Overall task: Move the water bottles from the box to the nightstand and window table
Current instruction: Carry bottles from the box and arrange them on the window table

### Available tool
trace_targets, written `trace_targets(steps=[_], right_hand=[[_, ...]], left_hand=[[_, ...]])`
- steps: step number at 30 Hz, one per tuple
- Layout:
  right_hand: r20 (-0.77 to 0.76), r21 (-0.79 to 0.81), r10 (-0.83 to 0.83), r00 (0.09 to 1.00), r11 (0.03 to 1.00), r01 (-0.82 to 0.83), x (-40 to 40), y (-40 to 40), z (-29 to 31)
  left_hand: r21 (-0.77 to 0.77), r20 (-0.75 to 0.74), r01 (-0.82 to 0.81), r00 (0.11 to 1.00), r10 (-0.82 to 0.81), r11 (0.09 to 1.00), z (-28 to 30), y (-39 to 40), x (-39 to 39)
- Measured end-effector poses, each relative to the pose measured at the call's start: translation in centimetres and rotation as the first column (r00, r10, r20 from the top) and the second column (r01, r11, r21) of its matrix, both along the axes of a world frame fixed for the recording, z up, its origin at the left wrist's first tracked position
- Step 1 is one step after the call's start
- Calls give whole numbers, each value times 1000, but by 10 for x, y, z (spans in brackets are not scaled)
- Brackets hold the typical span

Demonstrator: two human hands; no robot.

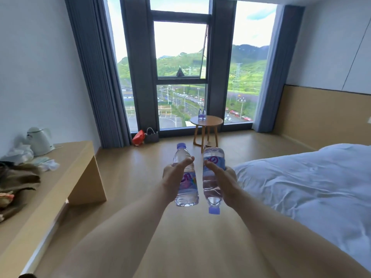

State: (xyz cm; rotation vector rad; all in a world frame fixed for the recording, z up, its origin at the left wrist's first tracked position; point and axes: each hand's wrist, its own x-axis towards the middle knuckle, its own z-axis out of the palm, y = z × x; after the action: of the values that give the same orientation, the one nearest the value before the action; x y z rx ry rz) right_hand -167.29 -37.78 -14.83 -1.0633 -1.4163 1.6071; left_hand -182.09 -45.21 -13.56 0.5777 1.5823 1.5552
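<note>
My left hand (174, 175) grips a clear water bottle (185, 189) with a purple cap, held cap up. My right hand (224, 180) grips a second water bottle (213, 163) held upside down, its purple cap pointing toward me. Both are held out in front of me over the wooden floor. Far ahead, by the window, a small round wooden table (210, 122) carries two more bottles (202, 114) standing together near its left edge. No box or nightstand is in view.
A bed with white bedding (311, 183) fills the right side. A low wooden bench (66, 173) on the left holds a white kettle (40, 140) and clutter. A red bag (138, 137) and a grey bag (151, 136) sit by the curtain.
</note>
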Motion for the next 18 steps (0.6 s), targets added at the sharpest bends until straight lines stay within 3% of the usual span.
trace_targets(steps=[10,18], right_hand=[[19,-55,-62,998,997,63,-71,151,2],[27,-72,-46,999,996,48,-123,312,-19]], left_hand=[[-61,-9,89,996,-90,994,2,164,-84],[-71,-5,66,998,-67,995,-20,325,-131]])
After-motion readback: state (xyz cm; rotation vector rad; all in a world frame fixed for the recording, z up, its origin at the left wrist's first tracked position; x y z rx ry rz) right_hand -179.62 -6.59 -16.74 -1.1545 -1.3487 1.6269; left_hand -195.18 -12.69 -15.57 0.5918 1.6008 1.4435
